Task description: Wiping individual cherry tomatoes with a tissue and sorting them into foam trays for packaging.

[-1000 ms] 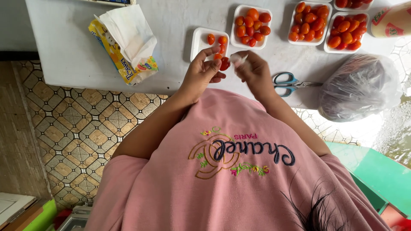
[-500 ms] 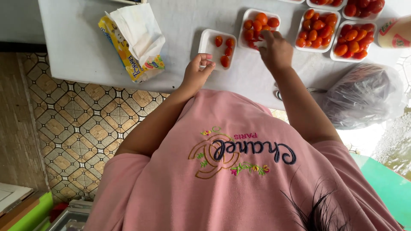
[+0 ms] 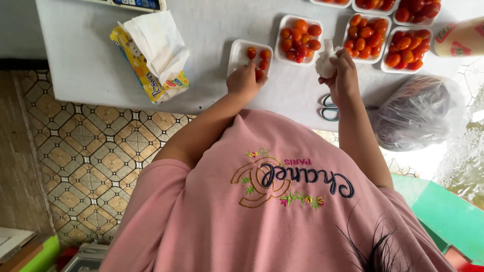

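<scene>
— Where are my hands?

— Left hand (image 3: 245, 80) pinches a tomato (image 3: 258, 74) at the near tray (image 3: 236, 56); right hand (image 3: 342, 70) clutches a tissue (image 3: 326, 61).

— Risks?

— I'd say the tray sits near the table (image 3: 91, 65) edge; a nudge could tip it. Room lies left, toward the tissue pack (image 3: 151, 55).

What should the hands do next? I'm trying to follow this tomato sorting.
Probably the left hand should let go of the tomato at the edge of the small white tray, which holds only a few, while the other trays look full. The right hand holds a crumpled tissue.
</scene>
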